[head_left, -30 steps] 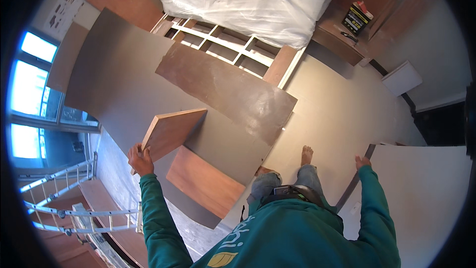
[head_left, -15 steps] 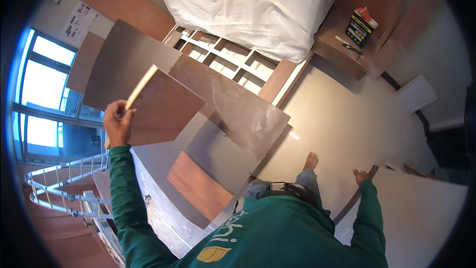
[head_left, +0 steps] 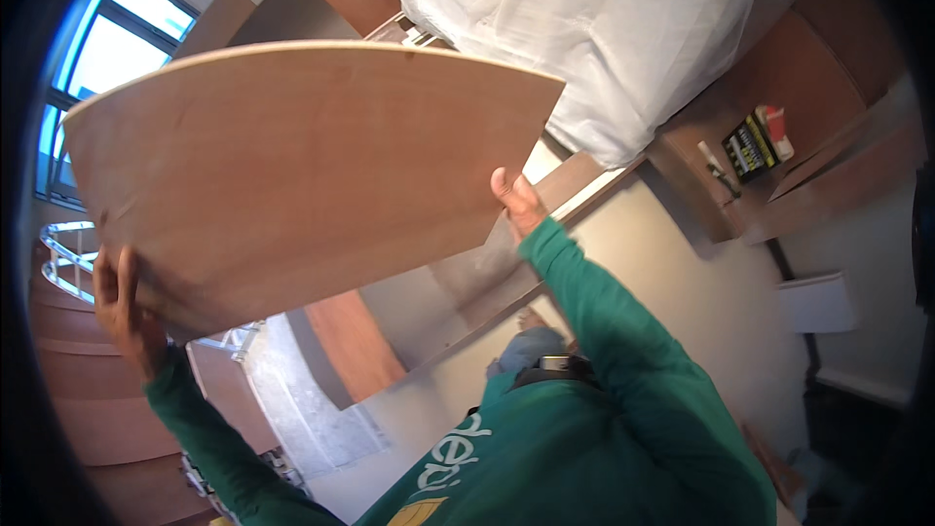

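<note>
A large reddish-brown plywood board (head_left: 312,175) is held up in front of me, its broad face toward me and its pale far edge bowed by the lens. My left hand (head_left: 127,307) grips the board near its lower left corner, fingers lying over the face. At the right edge, my right hand (head_left: 519,203) has its thumb on the face; its other fingers are mostly hidden behind the board. Under the board, partly covered, lie a grey-brown panel (head_left: 419,312) and a smaller reddish wood piece (head_left: 353,343).
White plastic sheeting (head_left: 565,19) drapes a bulky form at the far side. A black box (head_left: 752,148) stands on a brown wooden surface (head_left: 808,88) at the right. Part of a metal ladder (head_left: 68,258) shows at left, below a window (head_left: 122,44). A white panel (head_left: 816,302) leans at right.
The board has been raised and turned so its face fills more of the view. My right hand has come up from the lower right onto its edge. The view has shifted too.
</note>
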The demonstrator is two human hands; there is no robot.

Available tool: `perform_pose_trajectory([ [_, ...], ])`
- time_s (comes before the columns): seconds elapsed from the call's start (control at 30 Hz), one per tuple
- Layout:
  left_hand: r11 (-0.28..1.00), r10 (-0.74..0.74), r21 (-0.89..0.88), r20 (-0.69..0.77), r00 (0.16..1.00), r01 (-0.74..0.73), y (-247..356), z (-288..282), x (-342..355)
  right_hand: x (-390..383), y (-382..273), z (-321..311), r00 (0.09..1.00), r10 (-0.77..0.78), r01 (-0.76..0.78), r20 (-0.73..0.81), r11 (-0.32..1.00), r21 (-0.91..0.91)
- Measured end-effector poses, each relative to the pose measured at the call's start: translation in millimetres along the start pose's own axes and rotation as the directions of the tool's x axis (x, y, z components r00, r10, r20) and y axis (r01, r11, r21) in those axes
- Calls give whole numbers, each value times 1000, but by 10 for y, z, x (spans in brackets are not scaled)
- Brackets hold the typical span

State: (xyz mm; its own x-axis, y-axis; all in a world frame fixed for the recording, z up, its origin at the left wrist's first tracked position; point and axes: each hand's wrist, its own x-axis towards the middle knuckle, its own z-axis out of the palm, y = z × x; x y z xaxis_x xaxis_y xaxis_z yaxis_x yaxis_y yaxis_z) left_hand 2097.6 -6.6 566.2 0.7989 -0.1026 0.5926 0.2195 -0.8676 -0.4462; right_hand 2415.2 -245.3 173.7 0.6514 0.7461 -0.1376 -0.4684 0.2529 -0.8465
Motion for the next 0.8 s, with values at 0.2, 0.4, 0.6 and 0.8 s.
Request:
perform_pose_trajectory([
  [0.2,432,-838,-277,229,496,858,605,-95,-645,19,128,90,996,84,-84,-11,978,-193],
  [0.4,47,-997,-257,54,63,965,1662,-474,-1078,448,-3,43,912,287,-167,295,914,-371],
  [0.6,-182,-965,-32,-188,-185,983,3190,-995,-921,822,-322,115,725,471,-158,502,823,-545],
  [0.8,-515,-758,-282,-292,-584,809,4155,-1057,-1060,847,-227,597,713,601,-151,361,634,-758],
])
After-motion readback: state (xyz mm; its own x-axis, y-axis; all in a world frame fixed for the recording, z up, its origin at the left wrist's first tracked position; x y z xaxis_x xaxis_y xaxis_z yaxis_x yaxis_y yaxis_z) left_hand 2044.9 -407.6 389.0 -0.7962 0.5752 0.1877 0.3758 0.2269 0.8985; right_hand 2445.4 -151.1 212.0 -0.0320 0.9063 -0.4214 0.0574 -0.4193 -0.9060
